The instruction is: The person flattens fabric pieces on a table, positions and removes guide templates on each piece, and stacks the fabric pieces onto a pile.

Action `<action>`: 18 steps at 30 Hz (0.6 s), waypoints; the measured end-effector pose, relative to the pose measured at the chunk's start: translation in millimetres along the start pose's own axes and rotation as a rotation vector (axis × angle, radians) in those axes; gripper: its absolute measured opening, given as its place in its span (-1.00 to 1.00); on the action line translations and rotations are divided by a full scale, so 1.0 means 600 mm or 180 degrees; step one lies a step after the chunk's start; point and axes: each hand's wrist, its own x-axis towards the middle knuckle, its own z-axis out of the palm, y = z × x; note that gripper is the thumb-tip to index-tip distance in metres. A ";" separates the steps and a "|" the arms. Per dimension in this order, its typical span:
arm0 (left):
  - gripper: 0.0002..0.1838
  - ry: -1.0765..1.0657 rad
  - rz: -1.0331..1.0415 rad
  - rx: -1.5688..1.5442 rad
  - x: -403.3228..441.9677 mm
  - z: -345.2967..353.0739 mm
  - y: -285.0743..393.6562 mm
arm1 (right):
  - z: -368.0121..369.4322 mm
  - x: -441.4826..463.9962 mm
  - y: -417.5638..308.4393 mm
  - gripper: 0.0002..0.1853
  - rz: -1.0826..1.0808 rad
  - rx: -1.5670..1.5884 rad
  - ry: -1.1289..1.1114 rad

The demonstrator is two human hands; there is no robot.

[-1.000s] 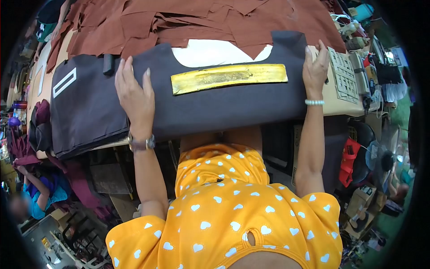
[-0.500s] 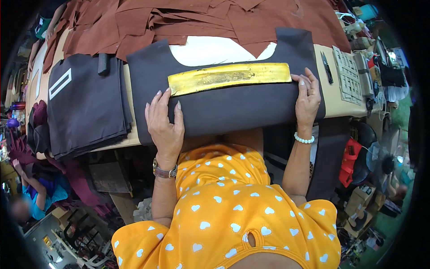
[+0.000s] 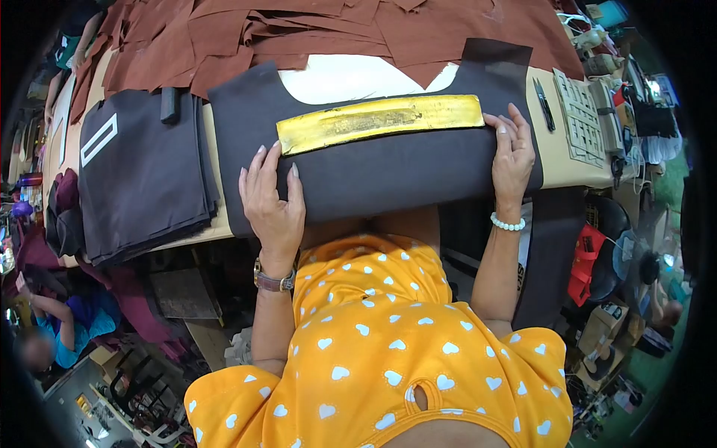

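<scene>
A gently curved yellow strip (image 3: 381, 122), worn and dark along its middle, lies across a dark cut fabric piece (image 3: 388, 179) with a scooped edge. My left hand (image 3: 272, 198) rests on the fabric at the strip's left end, thumb and fingers apart, with a fingertip against the strip's lower left corner. At the right end, my right hand (image 3: 512, 157) has its fingers loosely bent and apart, one fingertip touching the strip's edge. Neither hand is wrapped round anything. Underneath, white material (image 3: 351, 78) shows inside the scooped edge.
Brown fabric pieces (image 3: 321, 30) cover the table's far side. To the left is a stack of dark fabric (image 3: 146, 179) with a white rectangular frame (image 3: 100, 140) and a dark block (image 3: 170, 106) on it. A dark pen-like tool (image 3: 544, 104) and slotted card (image 3: 579, 119) lie right. A person sits lower left.
The whole view has shifted slightly. Both hands stay at the ends of the yellow strip, with almost no movement. The person at lower left has moved an arm.
</scene>
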 end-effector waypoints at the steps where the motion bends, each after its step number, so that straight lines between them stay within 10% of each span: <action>1: -0.60 -0.0003 -0.0005 0.0007 0.000 0.000 0.000 | 0.000 0.000 0.001 -0.64 0.0017 0.0019 0.0004; 18: -0.63 -0.0147 -0.0028 0.0163 0.001 -0.004 0.005 | 0.002 -0.003 -0.006 -0.61 -0.0031 -0.0062 0.0071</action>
